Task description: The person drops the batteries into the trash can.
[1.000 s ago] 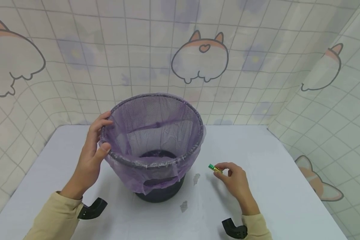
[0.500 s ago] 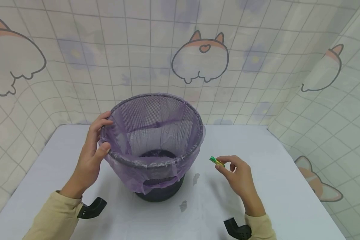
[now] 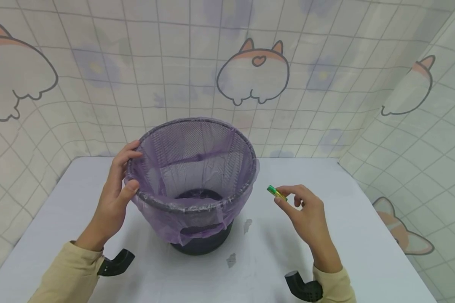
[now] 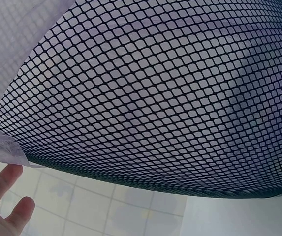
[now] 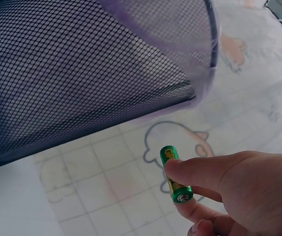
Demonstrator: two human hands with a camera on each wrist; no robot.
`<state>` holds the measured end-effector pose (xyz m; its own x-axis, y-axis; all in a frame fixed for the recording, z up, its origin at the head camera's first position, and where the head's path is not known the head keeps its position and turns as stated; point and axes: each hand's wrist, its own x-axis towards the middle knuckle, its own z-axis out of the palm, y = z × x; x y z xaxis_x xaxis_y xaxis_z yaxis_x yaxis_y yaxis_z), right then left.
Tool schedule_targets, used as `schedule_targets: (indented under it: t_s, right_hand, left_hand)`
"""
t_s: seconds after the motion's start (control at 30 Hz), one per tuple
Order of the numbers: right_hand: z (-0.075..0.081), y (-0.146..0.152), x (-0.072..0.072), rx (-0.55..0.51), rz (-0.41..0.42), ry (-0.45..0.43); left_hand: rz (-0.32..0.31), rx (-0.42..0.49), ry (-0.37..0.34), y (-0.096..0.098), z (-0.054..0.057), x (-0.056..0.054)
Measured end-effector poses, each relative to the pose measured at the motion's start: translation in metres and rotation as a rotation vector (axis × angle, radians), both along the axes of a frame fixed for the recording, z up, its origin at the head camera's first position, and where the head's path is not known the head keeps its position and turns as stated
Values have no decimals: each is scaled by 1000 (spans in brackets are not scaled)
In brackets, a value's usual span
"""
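Note:
A black mesh wastebasket [image 3: 201, 244], lined with a purple plastic bag [image 3: 163, 227], stands upright on the white table. My left hand [image 3: 111, 198] holds its rim on the left, with fingertips and thumb hooked over the edge; the left wrist view shows the mesh side [image 4: 145, 98] and two of the fingers. Right of the basket, my right hand [image 3: 307, 210] pinches a small green and gold battery [image 3: 277, 192] between thumb and fingers, raised over the table. The right wrist view shows the battery [image 5: 169, 153] with its metal end toward the camera.
The white table [image 3: 364, 252] reaches back to a curtain [image 3: 318, 50] printed with grid lines and cartoon dogs. Two small grey patches [image 3: 231, 260] mark the tabletop right of the basket. Black curved mounts [image 3: 303, 288] sit at both wrists.
My right hand has risen, moving up and slightly right in the head view with the battery still pinched. The left hand and the wastebasket have stayed in place.

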<state>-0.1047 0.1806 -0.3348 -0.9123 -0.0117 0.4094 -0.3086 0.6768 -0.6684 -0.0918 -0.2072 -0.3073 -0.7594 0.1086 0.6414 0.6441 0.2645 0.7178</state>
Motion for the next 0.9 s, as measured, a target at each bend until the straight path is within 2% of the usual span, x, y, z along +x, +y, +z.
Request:
schedule_targets:
  t_s: [0.53,0.9]
  right_hand:
    - [32,-7,1,-35,39,100]
    - [57,-13,-1,-61,100,218]
  left_hand:
    - [-3,5,-2,1,1,0]
    - [-10,7,-5,1,1,0]
